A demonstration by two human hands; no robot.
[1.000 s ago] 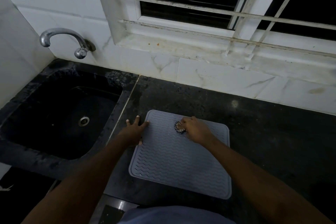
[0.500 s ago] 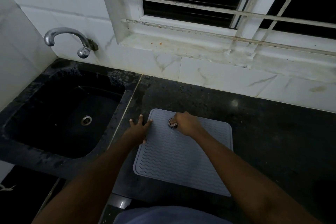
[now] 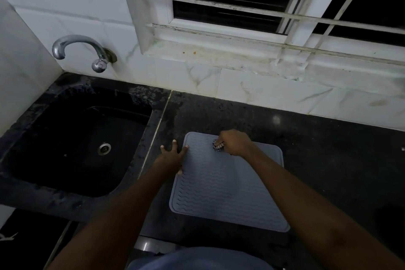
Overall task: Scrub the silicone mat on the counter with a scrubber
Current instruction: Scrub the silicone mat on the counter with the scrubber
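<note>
A grey silicone mat (image 3: 221, 190) with wavy ridges lies flat on the black counter (image 3: 328, 160). My right hand (image 3: 234, 141) is closed around a small dark scrubber (image 3: 217, 146), pressing it on the mat near its far edge. My left hand (image 3: 173, 156) lies flat with fingers spread on the mat's left edge, partly on the counter, holding nothing.
A black sink (image 3: 72, 142) with a steel drain sits left of the mat, under a chrome tap (image 3: 85, 50) on the white tiled wall. A barred window (image 3: 274, 0) and stained sill run along the back. The counter's front edge is just below the mat.
My right hand has carried the scrubber over the mat's far part, leftward and then slightly back right. My left hand stays pressed on the mat's left edge.
</note>
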